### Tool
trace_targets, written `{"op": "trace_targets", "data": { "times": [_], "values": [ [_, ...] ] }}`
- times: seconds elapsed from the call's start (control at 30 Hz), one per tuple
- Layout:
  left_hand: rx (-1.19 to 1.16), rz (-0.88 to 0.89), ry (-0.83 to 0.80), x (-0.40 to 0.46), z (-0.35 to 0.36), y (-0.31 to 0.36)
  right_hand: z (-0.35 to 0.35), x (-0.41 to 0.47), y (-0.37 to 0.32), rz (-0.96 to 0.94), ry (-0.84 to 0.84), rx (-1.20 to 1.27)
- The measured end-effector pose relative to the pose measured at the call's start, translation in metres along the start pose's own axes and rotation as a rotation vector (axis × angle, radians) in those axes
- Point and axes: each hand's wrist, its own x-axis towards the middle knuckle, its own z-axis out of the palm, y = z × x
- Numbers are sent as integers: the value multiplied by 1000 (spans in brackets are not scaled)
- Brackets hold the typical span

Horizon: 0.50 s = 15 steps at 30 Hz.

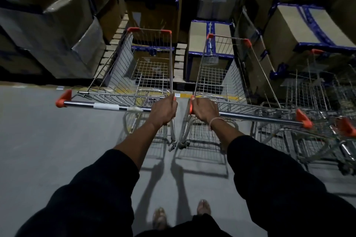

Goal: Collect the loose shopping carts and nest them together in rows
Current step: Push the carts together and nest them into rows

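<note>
Two wire shopping carts with orange corner caps stand side by side in front of me, noses toward the stacked boxes. My left hand point(165, 111) is shut on the right end of the left cart's handle bar point(92, 105). My right hand point(204, 110) is shut on the left end of the right cart's handle bar point(256, 116). The left cart's basket point(134, 69) and the right cart's basket point(217, 75) are both empty. More carts point(316, 90) stand bunched at the far right, partly cut off by the frame edge.
Tall stacks of cardboard boxes point(63, 31) with blue strapping on wooden pallets point(115, 34) fill the space ahead. A yellow floor line point(183, 96) runs along their base. Grey concrete floor point(38, 140) stretches to the left and behind me.
</note>
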Motion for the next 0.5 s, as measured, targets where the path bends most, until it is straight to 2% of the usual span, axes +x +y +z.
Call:
{"op": "trace_targets", "data": {
  "times": [0.13,0.5],
  "values": [
    [15,11,116,-12,-1,-1,9,-7,-9,-58,97,-62],
    [10,-39,106,-8,-3,-5,19,-2,-39,-153,109,-99]
  ]
}}
